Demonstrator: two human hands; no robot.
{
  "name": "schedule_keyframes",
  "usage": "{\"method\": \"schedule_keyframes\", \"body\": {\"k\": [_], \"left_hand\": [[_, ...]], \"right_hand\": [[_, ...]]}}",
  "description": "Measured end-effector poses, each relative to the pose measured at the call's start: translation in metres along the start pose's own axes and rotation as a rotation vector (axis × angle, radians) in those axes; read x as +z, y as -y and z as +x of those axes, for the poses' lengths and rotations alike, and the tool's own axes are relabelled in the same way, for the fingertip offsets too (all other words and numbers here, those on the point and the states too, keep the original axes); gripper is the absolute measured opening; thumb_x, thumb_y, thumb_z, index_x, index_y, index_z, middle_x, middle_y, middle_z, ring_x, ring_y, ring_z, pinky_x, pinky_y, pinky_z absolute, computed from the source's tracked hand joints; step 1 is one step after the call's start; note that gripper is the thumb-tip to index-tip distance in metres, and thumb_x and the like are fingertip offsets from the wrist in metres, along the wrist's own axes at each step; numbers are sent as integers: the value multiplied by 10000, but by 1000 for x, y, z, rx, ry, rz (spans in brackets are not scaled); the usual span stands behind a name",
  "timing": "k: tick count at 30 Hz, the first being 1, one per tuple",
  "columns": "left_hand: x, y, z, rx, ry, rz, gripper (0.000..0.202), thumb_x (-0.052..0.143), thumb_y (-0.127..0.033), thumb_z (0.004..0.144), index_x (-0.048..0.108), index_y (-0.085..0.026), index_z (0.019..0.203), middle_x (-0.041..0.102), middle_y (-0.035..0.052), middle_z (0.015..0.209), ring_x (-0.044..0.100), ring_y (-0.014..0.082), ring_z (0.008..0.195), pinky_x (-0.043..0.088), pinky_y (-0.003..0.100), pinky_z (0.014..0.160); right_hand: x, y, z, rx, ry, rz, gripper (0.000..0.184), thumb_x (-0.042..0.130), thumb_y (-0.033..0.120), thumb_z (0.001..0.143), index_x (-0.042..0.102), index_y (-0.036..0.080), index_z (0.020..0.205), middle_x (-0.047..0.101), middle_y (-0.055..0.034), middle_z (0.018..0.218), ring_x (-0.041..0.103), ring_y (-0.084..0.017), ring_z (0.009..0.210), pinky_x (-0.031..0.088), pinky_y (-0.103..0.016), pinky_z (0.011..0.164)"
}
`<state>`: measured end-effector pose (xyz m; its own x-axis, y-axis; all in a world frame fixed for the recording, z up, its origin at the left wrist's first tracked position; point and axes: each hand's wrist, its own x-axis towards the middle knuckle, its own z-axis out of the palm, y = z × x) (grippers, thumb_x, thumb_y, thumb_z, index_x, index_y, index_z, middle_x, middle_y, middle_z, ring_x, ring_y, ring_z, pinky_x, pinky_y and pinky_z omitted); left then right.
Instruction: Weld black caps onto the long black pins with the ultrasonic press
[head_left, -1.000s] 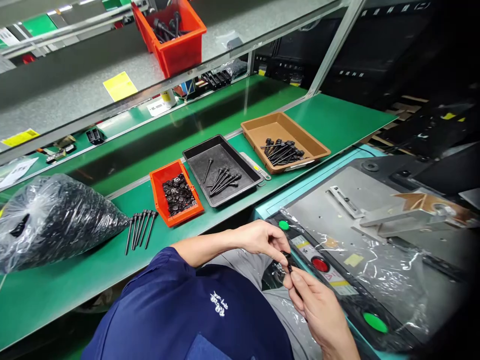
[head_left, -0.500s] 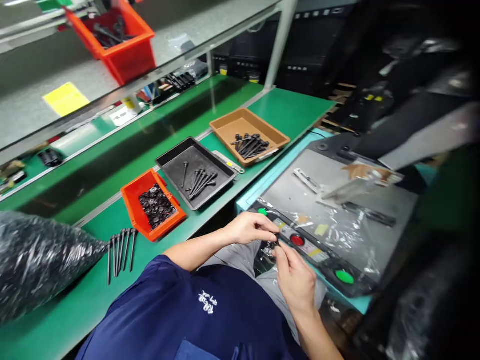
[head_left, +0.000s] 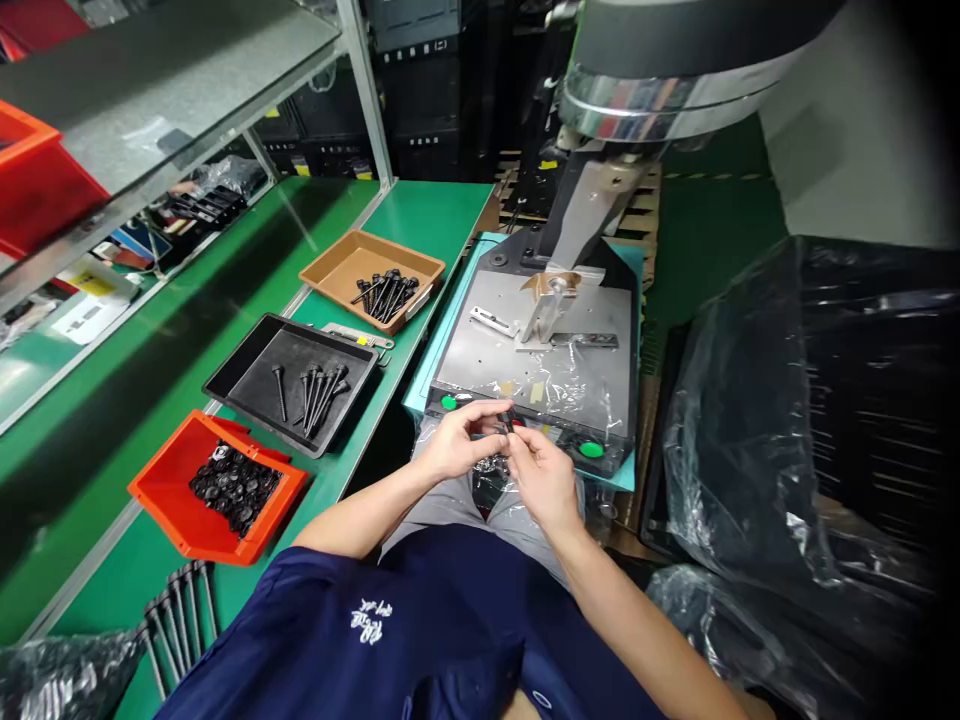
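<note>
My left hand (head_left: 466,440) and my right hand (head_left: 541,474) meet in front of the press base's front edge. Both sets of fingers are pinched around a small black part (head_left: 509,420); its exact kind is too small and covered to make out. Just beyond the fingertips lies the press's metal plate (head_left: 465,350), with a silver fixture (head_left: 551,305) standing on it below the ram. Green buttons (head_left: 592,450) flank a red button partly hidden by my hands. Clear plastic film (head_left: 570,395) covers the front of the plate.
On the green bench to the left, an orange bin (head_left: 169,500) holds small black round parts. A black tray (head_left: 244,365) and a brown tray (head_left: 330,265) hold black bolt-like rods. More rods (head_left: 180,615) lie near a plastic bag (head_left: 67,675). Plastic-wrapped black items (head_left: 735,420) stand right.
The view has swung right, bringing the press into full sight while the bench and bins shift left. My hands stay together at the small black part, which shows more plainly between the fingertips.
</note>
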<state>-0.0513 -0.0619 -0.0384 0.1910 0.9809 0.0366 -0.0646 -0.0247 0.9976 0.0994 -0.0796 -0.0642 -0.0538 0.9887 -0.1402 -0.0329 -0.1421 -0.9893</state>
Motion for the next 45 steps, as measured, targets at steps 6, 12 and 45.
{"method": "schedule_keyframes", "body": {"k": [6,12,45], "left_hand": [[16,-8,37,20,-58,123,384,770,-412,770,711,-157,1051,664,115,1084,645,179,919,542,291,760],[35,-23,96,35,-132,62,404,833,-439,673,690,-125,884,667,30,757,600,123,682,512,278,690],[-8,-12,265,397,-40,442,114,624,-153,777,728,-151,824,697,67,976,632,183,956,482,305,882]], "right_hand": [[-14,9,16,-233,-166,-248,393,553,514,935,712,167,1031,604,-11,632,528,-155,543,448,-286,556],[-27,24,63,-479,-312,-384,337,513,444,970,720,182,1021,708,-79,839,653,-217,762,516,-359,784],[-116,-56,49,-70,-141,-130,562,631,625,826,636,182,1172,731,-119,980,720,-258,858,587,-407,816]]}}
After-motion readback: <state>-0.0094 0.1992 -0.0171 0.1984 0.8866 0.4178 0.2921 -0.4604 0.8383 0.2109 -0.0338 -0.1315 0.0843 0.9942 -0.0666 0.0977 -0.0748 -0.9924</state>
